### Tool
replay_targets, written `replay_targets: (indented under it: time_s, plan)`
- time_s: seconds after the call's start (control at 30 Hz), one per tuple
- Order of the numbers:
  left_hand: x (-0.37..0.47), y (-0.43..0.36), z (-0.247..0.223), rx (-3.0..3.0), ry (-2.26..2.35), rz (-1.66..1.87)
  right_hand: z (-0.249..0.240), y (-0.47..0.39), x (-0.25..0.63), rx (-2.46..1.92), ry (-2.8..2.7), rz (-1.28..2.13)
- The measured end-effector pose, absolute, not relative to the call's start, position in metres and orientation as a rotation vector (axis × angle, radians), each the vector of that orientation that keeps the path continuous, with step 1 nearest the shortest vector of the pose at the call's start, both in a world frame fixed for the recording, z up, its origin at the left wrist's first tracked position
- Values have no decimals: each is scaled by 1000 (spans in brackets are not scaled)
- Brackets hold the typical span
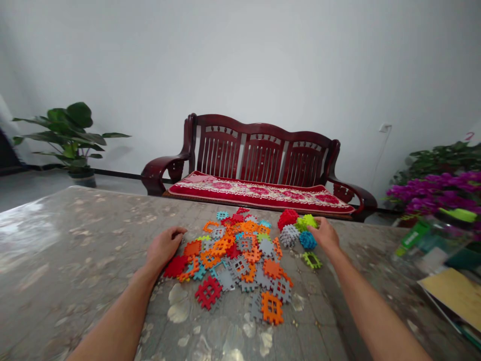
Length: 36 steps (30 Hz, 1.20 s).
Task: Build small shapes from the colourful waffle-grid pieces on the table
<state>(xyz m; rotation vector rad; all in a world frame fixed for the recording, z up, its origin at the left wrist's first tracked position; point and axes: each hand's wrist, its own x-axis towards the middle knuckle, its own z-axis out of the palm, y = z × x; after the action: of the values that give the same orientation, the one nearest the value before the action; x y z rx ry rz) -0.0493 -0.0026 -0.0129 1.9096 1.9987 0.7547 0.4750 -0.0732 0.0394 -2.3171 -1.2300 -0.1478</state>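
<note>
A heap of interlocking plastic tiles [244,244] in orange, red, grey, blue and yellow-green lies spread on the table between my hands. Resting on the tabletop at the heap's left edge, my left hand [164,246] has loosely bent fingers and nothing visible in them. My right hand [326,235] grips the right side of some yellow-green tiles [306,222]. Close around these sit a red cluster [288,219], a grey cluster [289,235] and a blue cluster [308,240]. One loose yellow-green tile [312,260] lies nearer me, below the right hand.
The table [93,240] has a patterned, glossy cover. At its right stand a clear plastic jar [447,233] and a yellowish booklet [456,296], with purple flowers [443,193] behind. A wooden bench [259,155] is beyond the far edge; a potted plant [77,135] stands left.
</note>
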Motion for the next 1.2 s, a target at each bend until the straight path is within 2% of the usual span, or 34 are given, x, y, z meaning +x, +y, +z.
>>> replay_targets:
  time_s: [0.37,0.93,1.1,1.2]
  plan:
    - [-51,-1,-15,1886,2007,730,31,-42,483,-2418,-1261,-123]
    - [-52,0,-15,1913,2013,723,21,-41,496,-2356,-1278,-134]
    - [-49,-3,-11,1908,2012,724,31,-53,475,-2101,-1188,-234]
    - [-47,-4,-10,1892,2015,722,35,-63,443,-1812,-1204,-140]
